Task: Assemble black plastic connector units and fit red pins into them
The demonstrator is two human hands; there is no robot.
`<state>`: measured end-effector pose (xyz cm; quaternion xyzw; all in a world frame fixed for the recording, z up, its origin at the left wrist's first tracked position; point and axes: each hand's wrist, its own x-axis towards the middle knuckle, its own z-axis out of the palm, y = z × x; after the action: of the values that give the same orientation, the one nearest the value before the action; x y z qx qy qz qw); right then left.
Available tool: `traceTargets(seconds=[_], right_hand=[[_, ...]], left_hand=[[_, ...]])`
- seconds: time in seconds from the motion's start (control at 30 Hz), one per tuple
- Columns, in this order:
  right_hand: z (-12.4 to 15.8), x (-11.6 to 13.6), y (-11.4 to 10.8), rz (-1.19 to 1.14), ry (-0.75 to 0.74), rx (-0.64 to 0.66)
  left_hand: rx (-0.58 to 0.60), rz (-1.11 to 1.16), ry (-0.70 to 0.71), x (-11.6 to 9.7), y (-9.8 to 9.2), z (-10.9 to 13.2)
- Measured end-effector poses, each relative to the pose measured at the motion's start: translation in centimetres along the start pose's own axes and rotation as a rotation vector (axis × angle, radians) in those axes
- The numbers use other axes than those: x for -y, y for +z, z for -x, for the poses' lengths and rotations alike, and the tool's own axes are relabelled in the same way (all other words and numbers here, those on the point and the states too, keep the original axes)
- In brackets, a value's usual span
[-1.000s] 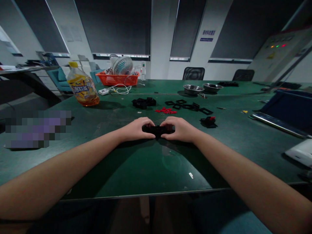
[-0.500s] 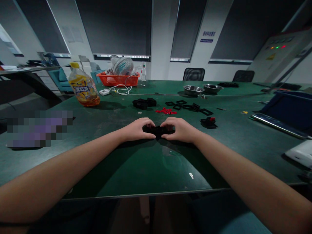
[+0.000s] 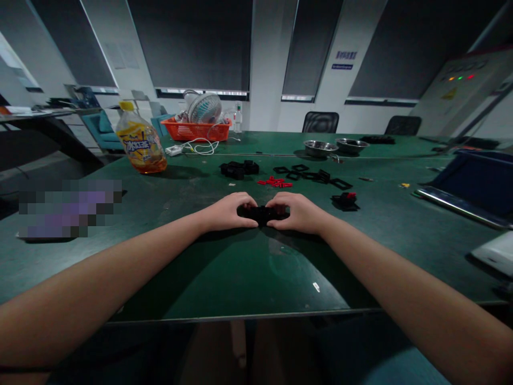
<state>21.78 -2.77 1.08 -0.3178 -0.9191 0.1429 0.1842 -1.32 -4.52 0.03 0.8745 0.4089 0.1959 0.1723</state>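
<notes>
Between my two hands, low over the green table (image 3: 256,289), is a small black plastic part (image 3: 263,215). My left hand (image 3: 230,212) grips its left side with curled fingers and thumb. From the other side my right hand (image 3: 298,213) holds the same part in a like pinch. Its exact shape is lost in shadow and behind the fingers. Just beyond lie several small red pieces (image 3: 274,182). Black rectangular frames (image 3: 340,183) and a pile of black blocks (image 3: 239,169) lie farther back. A black part with a red piece in it (image 3: 345,201) rests to the right.
At the left stands a drink bottle (image 3: 141,140), behind it an orange basket (image 3: 195,130) holding a fan. Two metal bowls (image 3: 319,148) are at the back. A dark blue bin (image 3: 476,182) sits at the right, and a blurred-out flat object (image 3: 70,208) lies at the left.
The whole view has shifted very slightly. Both hands keep the same hold on the black plastic part, and nothing else has visibly moved.
</notes>
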Motion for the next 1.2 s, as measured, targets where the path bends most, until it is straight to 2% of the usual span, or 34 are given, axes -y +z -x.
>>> traceTargets(seconds=[1.2], right_hand=[[0.02, -0.23, -0.02, 0.053, -0.04, 0.012]], left_hand=[[-0.004, -0.024, 0.034, 0.12, -0.03, 0.06]])
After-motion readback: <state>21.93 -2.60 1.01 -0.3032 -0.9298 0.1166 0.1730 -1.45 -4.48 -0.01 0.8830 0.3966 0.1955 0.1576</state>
